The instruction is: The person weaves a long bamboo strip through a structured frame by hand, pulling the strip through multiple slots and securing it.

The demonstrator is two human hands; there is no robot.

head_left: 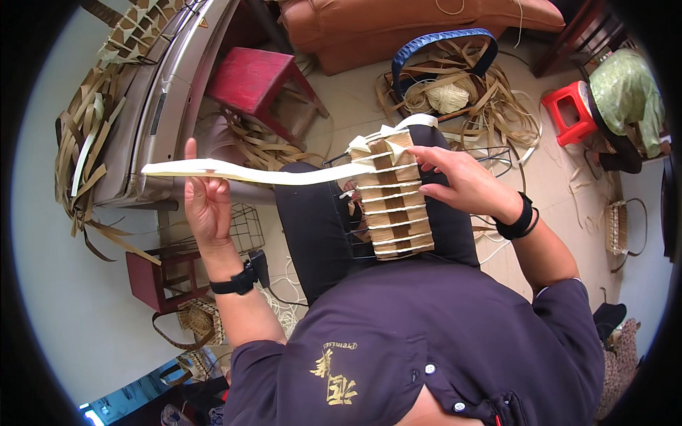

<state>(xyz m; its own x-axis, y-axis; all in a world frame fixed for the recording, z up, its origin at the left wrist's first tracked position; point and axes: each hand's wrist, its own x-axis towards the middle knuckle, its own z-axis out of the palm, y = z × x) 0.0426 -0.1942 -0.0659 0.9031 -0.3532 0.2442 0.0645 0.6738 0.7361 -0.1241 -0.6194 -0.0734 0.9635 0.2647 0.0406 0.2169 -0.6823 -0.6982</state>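
A small woven basket [393, 202] of brown and tan strips, crossed by white cords, rests across my thighs. From its far end a long white flat strip [298, 175] stretches out to the left. My left hand [209, 206] is behind the strip's left part with the index finger pointing up; its other fingers are curled, and the strip runs across them. Pointed white folds [396, 150] stand at the basket's far end. Against the basket's right edge lies my right hand [465, 181], fingers stretched and thumb apart, the fingertips touching near a fold.
A red wooden stool [250, 79] stands far left beside a grey cabinet [160, 106] hung with brown strips. Beyond the basket, a blue-handled basket [444, 44] sits among loose strips with a ball of cord [449, 96]. A red plastic stool [568, 113] is at right.
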